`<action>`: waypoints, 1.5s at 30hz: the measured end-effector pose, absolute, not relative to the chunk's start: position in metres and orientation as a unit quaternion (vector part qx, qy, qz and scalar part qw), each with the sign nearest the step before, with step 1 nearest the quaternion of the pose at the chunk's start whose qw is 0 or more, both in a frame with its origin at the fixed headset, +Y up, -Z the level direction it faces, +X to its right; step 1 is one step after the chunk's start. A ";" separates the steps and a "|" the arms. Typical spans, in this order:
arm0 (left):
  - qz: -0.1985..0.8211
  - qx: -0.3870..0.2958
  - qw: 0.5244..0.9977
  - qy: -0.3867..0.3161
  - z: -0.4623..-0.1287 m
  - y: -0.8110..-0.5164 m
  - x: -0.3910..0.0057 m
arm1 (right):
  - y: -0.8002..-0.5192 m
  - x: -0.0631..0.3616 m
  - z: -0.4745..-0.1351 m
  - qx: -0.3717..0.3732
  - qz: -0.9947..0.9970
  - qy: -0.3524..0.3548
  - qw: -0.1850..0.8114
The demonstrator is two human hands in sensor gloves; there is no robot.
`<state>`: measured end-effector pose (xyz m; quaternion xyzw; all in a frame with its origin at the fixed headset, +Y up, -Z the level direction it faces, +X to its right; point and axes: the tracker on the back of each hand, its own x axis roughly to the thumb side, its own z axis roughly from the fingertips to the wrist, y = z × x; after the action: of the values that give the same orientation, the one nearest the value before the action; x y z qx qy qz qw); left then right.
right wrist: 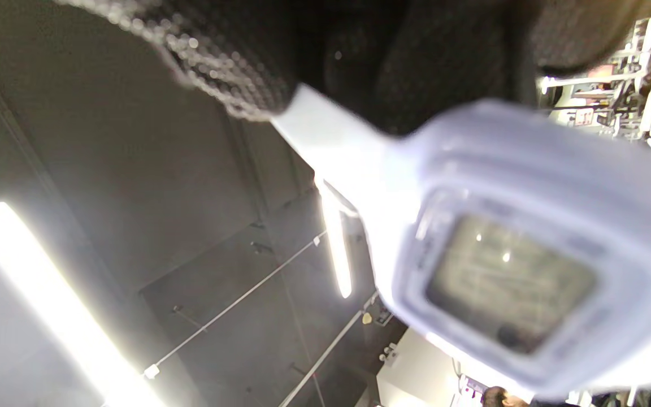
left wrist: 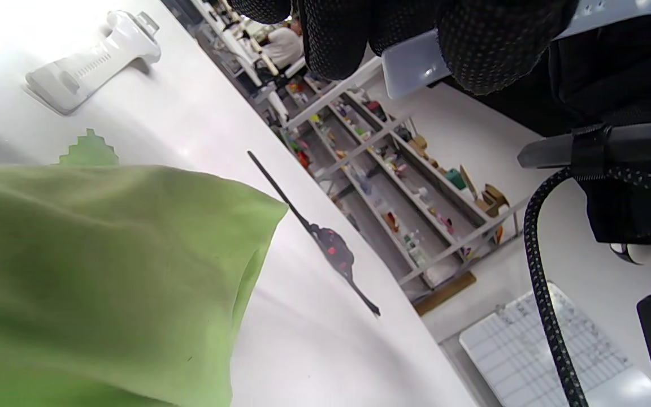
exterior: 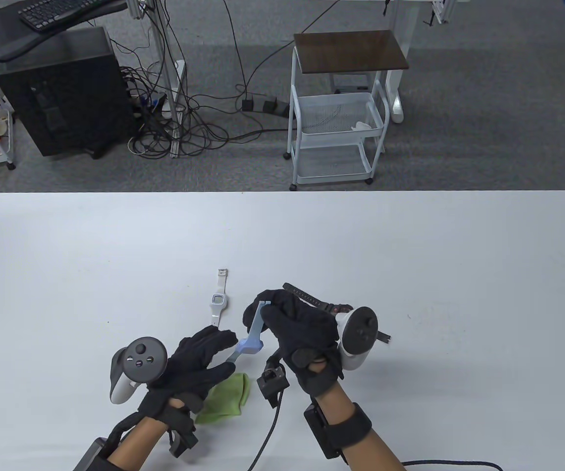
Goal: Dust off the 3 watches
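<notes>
The right hand (exterior: pixel 297 333) is raised above the white table (exterior: pixel 410 255) near its front edge, fingers curled around the upper strap of a light blue digital watch (exterior: pixel 253 338); the watch case hangs at 7 o'clock from the fist, clear of the table surface. In the right wrist view the same watch (right wrist: pixel 506 282) fills the frame with its rectangular display toward the camera, blurred, and the gloved fingers (right wrist: pixel 235 68) close over its pale strap. The left hand (exterior: pixel 189 368) sits at 8 o'clock from the right hand, fingers extended toward 2 o'clock; the left wrist view shows its fingertips (left wrist: pixel 489 45) pinching the free lower strap of the blue watch. A green cloth (exterior: pixel 226 397) lies under the left palm, protruding toward 4 o'clock. A white digital watch (exterior: pixel 219 301) lies flat on the table at 12 o'clock from the left hand, strap running along the 12-to-6 axis, untouched. A black watch (exterior: pixel 311 299) lies flat at 1 o'clock from the right hand, partly hidden behind the hand and its tracker (exterior: pixel 358 338); the left wrist view shows red markings on its case (left wrist: pixel 334 251).
</notes>
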<state>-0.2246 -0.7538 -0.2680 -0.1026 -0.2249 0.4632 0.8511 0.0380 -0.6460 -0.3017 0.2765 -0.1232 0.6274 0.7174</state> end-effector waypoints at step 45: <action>0.691 0.062 0.707 -0.137 -0.283 -0.696 -0.288 | -0.721 0.063 -0.291 0.199 0.742 -0.075 0.636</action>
<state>-0.2880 -0.6957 -0.2826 0.0620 -0.1371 0.6913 0.7068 0.0627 -0.7211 -0.2911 0.1987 -0.0752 0.7415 0.6364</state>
